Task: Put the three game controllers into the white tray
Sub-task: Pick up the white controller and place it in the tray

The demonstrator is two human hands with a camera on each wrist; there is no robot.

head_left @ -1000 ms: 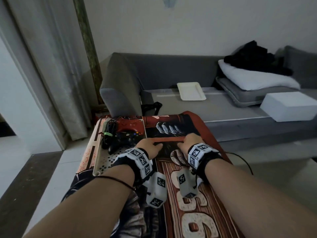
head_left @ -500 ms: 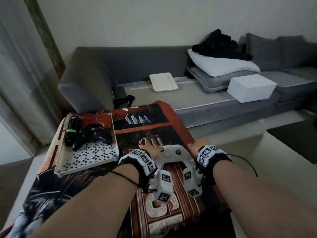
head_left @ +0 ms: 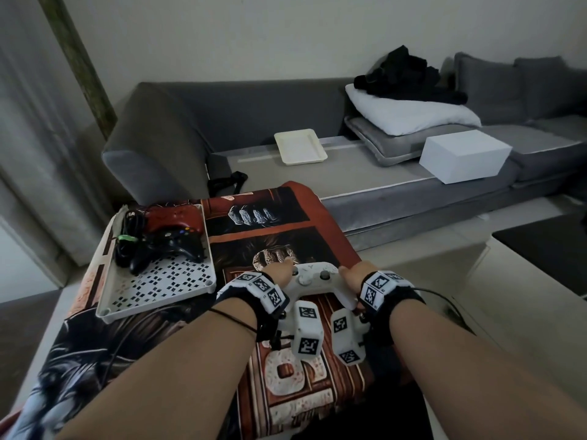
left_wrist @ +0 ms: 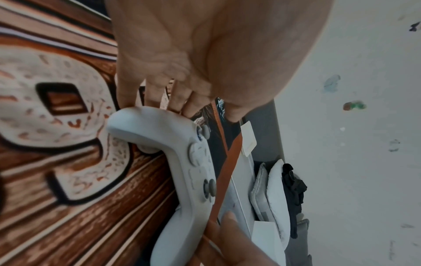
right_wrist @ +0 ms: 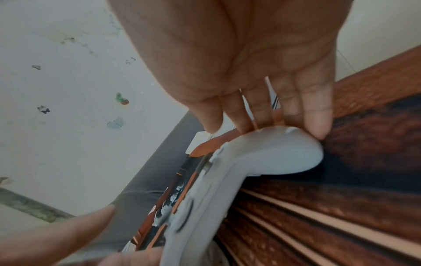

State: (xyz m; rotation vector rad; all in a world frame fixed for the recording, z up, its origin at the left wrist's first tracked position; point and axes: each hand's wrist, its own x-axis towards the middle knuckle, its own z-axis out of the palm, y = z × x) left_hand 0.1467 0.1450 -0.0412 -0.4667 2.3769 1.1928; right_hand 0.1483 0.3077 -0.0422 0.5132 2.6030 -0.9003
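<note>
Both hands hold the white controller (head_left: 317,281), left hand (head_left: 279,272) and right hand (head_left: 352,276) gripping its ends (over the bench); carry it level into the white tray (head_left: 158,293), beside the two controllers there.

1. The head view is dim and flat, with soft daylight on the pale wall (head_left: 254,42).
2. Straight lines bow toward its edges.
3. Both wrist views blur beyond the fingers (left_wrist: 157,93); the palms loom large and soft.
</note>
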